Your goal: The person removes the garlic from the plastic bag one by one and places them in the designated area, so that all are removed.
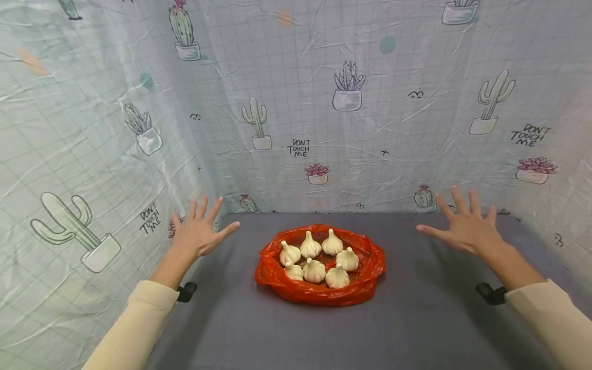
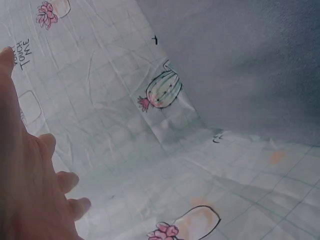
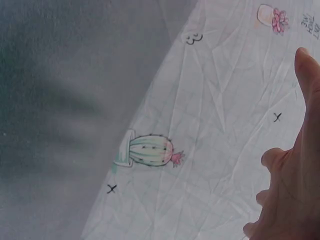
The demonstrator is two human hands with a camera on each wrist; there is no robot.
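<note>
Several garlic bulbs [image 1: 314,271] sit inside a red plastic bag [image 1: 319,295] whose top is spread wide, in the middle of the grey table. To the left of the bag, my left hand [image 1: 199,234] is raised with its fingers spread and holds nothing. My right hand [image 1: 469,228], likewise spread and empty, is held up on the right side. Both hands are well apart from the bag. Each wrist view shows only part of its hand, the left hand [image 2: 30,185] at the left edge and the right hand [image 3: 295,185] at the right edge.
A pale curtain [image 1: 296,113] printed with cacti and potted plants hangs behind the table [image 1: 296,339] and along both sides. Dark wrist-worn mounts [image 1: 186,292] show at the sleeve cuffs.
</note>
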